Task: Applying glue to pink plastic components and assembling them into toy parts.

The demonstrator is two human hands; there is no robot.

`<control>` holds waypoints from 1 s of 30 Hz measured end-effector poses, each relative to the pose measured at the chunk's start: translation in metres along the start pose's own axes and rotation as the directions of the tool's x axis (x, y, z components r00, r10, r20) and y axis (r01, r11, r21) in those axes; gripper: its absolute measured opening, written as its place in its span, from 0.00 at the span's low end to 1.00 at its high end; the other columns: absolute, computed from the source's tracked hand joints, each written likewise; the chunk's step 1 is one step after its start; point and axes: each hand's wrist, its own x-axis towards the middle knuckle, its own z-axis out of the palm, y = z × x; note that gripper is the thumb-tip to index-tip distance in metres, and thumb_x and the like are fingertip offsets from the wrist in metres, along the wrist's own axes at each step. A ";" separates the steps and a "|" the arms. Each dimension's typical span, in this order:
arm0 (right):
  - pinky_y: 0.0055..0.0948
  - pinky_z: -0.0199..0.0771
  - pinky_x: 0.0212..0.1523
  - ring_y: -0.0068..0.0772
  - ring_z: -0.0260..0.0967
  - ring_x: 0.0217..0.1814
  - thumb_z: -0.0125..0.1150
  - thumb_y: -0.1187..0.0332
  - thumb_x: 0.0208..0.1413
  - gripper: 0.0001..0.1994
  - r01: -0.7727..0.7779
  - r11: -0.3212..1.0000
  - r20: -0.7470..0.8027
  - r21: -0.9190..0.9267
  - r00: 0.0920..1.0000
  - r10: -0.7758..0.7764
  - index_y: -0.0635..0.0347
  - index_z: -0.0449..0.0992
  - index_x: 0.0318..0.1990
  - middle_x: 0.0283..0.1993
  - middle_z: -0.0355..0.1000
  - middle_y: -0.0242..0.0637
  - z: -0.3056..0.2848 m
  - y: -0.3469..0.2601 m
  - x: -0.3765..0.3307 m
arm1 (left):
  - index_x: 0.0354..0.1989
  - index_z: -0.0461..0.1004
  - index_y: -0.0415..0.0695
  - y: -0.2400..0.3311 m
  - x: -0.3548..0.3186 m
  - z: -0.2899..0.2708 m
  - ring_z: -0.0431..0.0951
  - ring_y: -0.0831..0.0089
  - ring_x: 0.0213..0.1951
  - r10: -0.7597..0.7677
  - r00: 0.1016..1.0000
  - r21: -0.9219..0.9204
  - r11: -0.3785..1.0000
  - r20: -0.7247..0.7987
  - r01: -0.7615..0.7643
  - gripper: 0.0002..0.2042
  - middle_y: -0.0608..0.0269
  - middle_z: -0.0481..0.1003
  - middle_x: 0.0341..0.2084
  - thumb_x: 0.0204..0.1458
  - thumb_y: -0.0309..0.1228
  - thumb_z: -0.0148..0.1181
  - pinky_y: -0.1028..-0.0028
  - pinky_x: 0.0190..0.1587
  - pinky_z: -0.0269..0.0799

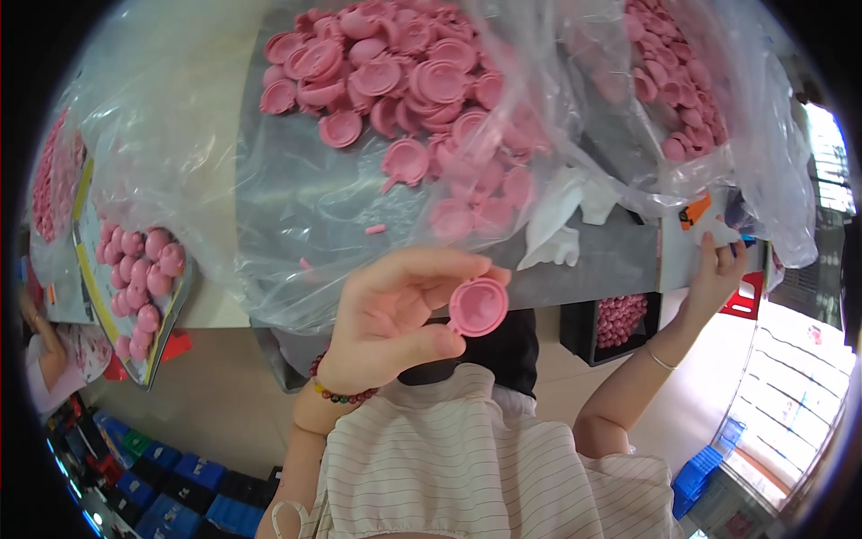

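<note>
Pinches a pink cup (478, 307) in the left hand (391, 314), in front of the pink pile (377, 76). Has the right hand (718, 274) right of the pile; cannot tell its grip. Has clear plastic (579, 108) partly over the pile, pink balls (136, 271) left of it.

brightly lit, bent at the rim

evenly exposed across the centre, with soft, faint shadows. burnt out to white at the upper right window (831, 157) and the barred bright panel (795, 404) below. streaked with glare on the clear plastic sheeting (162, 117). fairly sharp at the pink cap (479, 306); curved, softened and vignetted to black toward the edge.
</note>
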 end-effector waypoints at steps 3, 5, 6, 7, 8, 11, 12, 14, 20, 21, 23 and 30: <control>0.17 0.63 0.39 0.25 0.64 0.37 0.58 0.76 0.44 0.24 0.115 0.897 -0.222 -0.426 0.948 -0.227 0.69 0.55 0.48 0.35 0.69 0.39 0.010 -0.021 -0.001 | 0.45 0.63 0.32 -0.006 0.003 -0.009 0.66 0.61 0.49 0.094 0.978 -0.001 0.995 0.186 -0.096 0.22 0.50 0.67 0.43 0.38 0.17 0.58 0.67 0.52 0.60; 0.18 0.62 0.36 0.24 0.62 0.36 0.60 0.74 0.43 0.19 0.454 0.839 -0.247 -0.300 0.813 -0.528 0.66 0.62 0.42 0.31 0.68 0.34 0.005 -0.037 0.007 | 0.45 0.63 0.31 -0.005 0.004 -0.005 0.67 0.62 0.48 0.086 0.981 -0.014 0.996 0.172 -0.084 0.22 0.49 0.67 0.43 0.37 0.17 0.59 0.68 0.51 0.61; 0.18 0.62 0.36 0.24 0.62 0.36 0.60 0.74 0.43 0.19 0.453 0.833 -0.258 -0.319 0.804 -0.536 0.66 0.62 0.42 0.31 0.68 0.34 0.006 -0.050 0.011 | 0.45 0.63 0.31 -0.005 0.006 -0.003 0.67 0.62 0.48 0.083 0.978 -0.025 0.997 0.192 -0.080 0.22 0.49 0.67 0.43 0.37 0.17 0.59 0.68 0.51 0.61; 0.21 0.62 0.35 0.24 0.61 0.35 0.60 0.72 0.43 0.15 0.525 0.774 -0.068 -0.354 0.811 -0.581 0.65 0.65 0.39 0.31 0.68 0.33 0.015 -0.065 0.016 | 0.45 0.63 0.31 -0.002 0.005 0.000 0.67 0.62 0.48 0.058 0.983 -0.025 0.998 0.174 -0.054 0.22 0.49 0.67 0.43 0.37 0.16 0.58 0.68 0.51 0.61; 0.23 0.62 0.34 0.24 0.61 0.34 0.60 0.71 0.43 0.12 0.602 0.722 0.135 -0.340 0.791 -0.596 0.64 0.68 0.35 0.31 0.68 0.32 0.035 -0.071 0.019 | 0.45 0.62 0.31 -0.001 0.001 -0.002 0.67 0.63 0.48 0.040 0.991 -0.009 0.999 0.125 -0.039 0.22 0.48 0.67 0.42 0.37 0.16 0.58 0.68 0.51 0.61; 0.29 0.63 0.33 0.30 0.64 0.31 0.57 0.66 0.43 0.09 0.650 0.619 0.359 -0.441 0.760 -0.542 0.61 0.71 0.30 0.29 0.69 0.34 0.061 -0.079 0.038 | 0.45 0.62 0.31 -0.003 0.003 -0.003 0.67 0.63 0.48 0.052 0.991 0.010 0.999 0.120 -0.053 0.22 0.48 0.67 0.42 0.37 0.16 0.58 0.69 0.51 0.61; 0.30 0.63 0.34 0.34 0.65 0.30 0.56 0.64 0.43 0.10 0.620 0.587 0.466 -0.521 0.782 -0.413 0.60 0.72 0.32 0.29 0.69 0.37 0.064 -0.072 0.043 | 0.45 0.62 0.31 -0.002 0.003 0.000 0.67 0.63 0.48 0.055 0.991 0.011 0.998 0.124 -0.057 0.22 0.48 0.67 0.42 0.37 0.16 0.58 0.69 0.51 0.61; 0.31 0.63 0.35 0.38 0.65 0.30 0.55 0.63 0.43 0.11 0.603 0.541 0.558 -0.586 0.785 -0.270 0.59 0.72 0.33 0.29 0.70 0.39 0.068 -0.068 0.044 | 0.43 0.63 0.35 -0.002 0.001 0.006 0.71 0.68 0.42 0.004 1.000 0.090 0.996 -0.015 -0.003 0.25 0.48 0.69 0.39 0.36 0.32 0.66 0.74 0.44 0.65; 0.31 0.64 0.34 0.37 0.66 0.31 0.56 0.64 0.43 0.12 0.621 0.508 0.582 -0.597 0.771 -0.259 0.56 0.73 0.35 0.29 0.70 0.41 0.062 -0.071 0.035 | 0.46 0.63 0.32 -0.002 0.004 -0.002 0.67 0.64 0.48 0.048 0.986 0.026 0.998 0.158 -0.053 0.22 0.50 0.67 0.43 0.38 0.16 0.58 0.69 0.52 0.60; 0.29 0.64 0.33 0.35 0.66 0.30 0.57 0.67 0.42 0.11 0.621 0.591 0.517 -0.515 0.775 -0.364 0.58 0.73 0.35 0.29 0.70 0.39 0.059 -0.075 0.030 | 0.46 0.63 0.32 -0.001 0.004 -0.003 0.67 0.64 0.48 0.046 0.987 0.028 0.998 0.156 -0.051 0.22 0.50 0.67 0.43 0.38 0.16 0.58 0.69 0.52 0.60; 0.26 0.65 0.33 0.33 0.66 0.30 0.59 0.70 0.41 0.11 0.629 0.660 0.445 -0.412 0.770 -0.456 0.60 0.73 0.35 0.30 0.71 0.38 0.054 -0.089 0.014 | 0.45 0.63 0.32 -0.004 0.004 -0.004 0.66 0.65 0.49 0.059 0.985 0.046 0.997 0.160 -0.067 0.22 0.51 0.67 0.43 0.38 0.15 0.57 0.69 0.52 0.60; 0.23 0.63 0.30 0.27 0.66 0.28 0.65 0.72 0.29 0.14 0.722 0.596 0.526 0.351 0.374 -0.764 0.59 0.73 0.30 0.32 0.71 0.36 0.063 -0.133 -0.070 | 0.45 0.63 0.32 0.000 0.005 0.004 0.69 0.70 0.45 -0.079 0.995 0.047 0.996 0.065 0.076 0.21 0.55 0.68 0.41 0.38 0.15 0.57 0.73 0.49 0.64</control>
